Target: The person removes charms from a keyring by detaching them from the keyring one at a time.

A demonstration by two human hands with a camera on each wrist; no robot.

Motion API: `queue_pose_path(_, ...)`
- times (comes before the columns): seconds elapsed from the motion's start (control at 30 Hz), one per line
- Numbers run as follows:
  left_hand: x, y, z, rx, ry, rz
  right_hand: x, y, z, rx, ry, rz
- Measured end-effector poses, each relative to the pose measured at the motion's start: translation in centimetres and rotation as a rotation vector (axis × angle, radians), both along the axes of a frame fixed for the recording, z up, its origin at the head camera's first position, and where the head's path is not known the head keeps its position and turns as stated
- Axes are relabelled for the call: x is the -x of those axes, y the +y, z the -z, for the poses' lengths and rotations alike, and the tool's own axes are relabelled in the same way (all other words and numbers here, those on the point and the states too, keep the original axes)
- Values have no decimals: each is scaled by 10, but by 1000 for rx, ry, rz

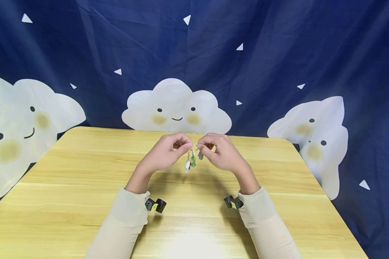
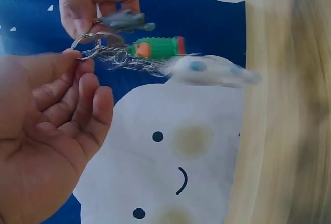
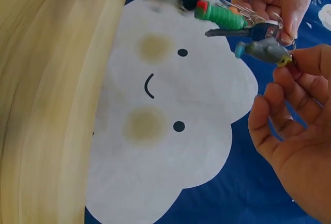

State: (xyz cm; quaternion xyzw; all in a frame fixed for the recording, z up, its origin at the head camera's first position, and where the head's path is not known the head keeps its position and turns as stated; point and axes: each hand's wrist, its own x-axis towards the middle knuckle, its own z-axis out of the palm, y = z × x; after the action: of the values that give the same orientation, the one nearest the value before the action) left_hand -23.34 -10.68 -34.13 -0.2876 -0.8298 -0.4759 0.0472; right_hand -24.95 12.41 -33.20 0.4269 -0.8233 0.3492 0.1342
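Note:
Above the table, my left hand (image 1: 168, 151) pinches a metal key ring (image 2: 77, 49) between thumb and forefinger. A green charm (image 2: 163, 48) and a blurred white charm (image 2: 207, 71) dangle from it on small chains. A key (image 3: 227, 32) also hangs there, seen in the right wrist view. My right hand (image 1: 222, 151) pinches the top end of a small grey figure charm (image 3: 266, 51), right beside the ring. Whether the grey charm is linked to the ring is hidden by the fingertips.
A light wooden table (image 1: 84, 201) lies below both hands. Behind it hangs a dark blue curtain (image 1: 265, 72) printed with white smiling clouds. Black camera mounts (image 1: 155, 205) sit at the wrists, close above the tabletop.

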Motion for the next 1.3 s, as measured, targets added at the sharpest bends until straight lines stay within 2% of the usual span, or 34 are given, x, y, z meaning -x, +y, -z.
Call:
queue_pose_path(0.23, -1, 0, -2, 56, -5, -25, 0, -1, 1, -39, 13, -45)
queue_pose_path(0.5, -4, 8, -4, 99, 26, -87, -1, -1, 1, -11, 16, -32)
queue_pose_path(0.6, -4, 11, -4, 59, 26, -116, -1, -2, 2, 21, 49, -7)
queue_pose_path(0.8, -2, 12, -1, -138, -2, -140, 0, -5, 2, 131, 147, 40)
queue_pose_path(0.9, -2, 12, -1, -201, 16, -152, 0, -6, 2, 159, 177, 59)
queue_pose_path(0.97, -3, 14, -2, -208, 55, -175, 1, -6, 3, 166, 185, 62)
queue_pose_path(1.03, -4, 15, -4, -190, 124, -202, 1, -6, 3, 166, 190, 61)
queue_pose_path(1.2, -6, 17, -6, -93, 337, -238, 1, -6, 2, 158, 197, 49)
queue_pose_path(1.3, -7, 18, -7, -28, 420, -242, 1, -7, 2, 155, 202, 43)
